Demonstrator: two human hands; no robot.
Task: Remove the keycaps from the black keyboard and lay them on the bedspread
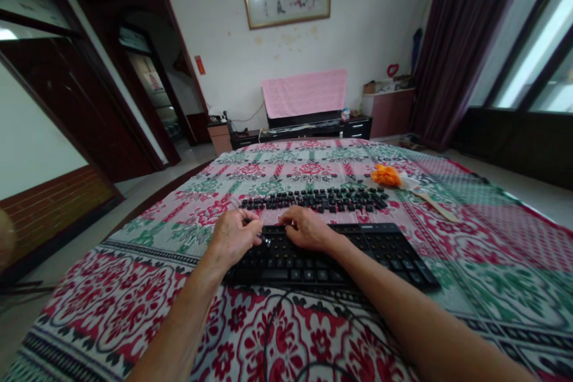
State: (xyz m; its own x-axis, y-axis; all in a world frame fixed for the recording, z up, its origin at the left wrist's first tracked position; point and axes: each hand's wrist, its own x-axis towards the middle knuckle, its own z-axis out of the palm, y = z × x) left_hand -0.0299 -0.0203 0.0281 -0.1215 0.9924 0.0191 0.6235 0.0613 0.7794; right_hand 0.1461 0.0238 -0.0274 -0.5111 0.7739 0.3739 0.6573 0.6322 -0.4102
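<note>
Evidently for easy reach, the keyboard (385, 246) lay flat on the patterned tablecloth (277, 334) before the person; the left hand (233, 240) pinched a slim tool (267, 242), its bright tip angled down, perhaps for fine control; the right hand (308, 228) curled over the upper rows, whether gripping anything I could not tell; loose keycaps (322, 201) sat lined up beyond, seemingly to keep their order.

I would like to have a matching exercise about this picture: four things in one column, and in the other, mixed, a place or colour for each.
Column 1
1. keyboard
2. loose keys
3. flower-like bundle
4. cloth by the far wall

Column 2
A. mostly orange
B. pink
C. partly under the right hand
D. lined up beyond the keyboard

Pairs: 1-C, 2-D, 3-A, 4-B
</note>
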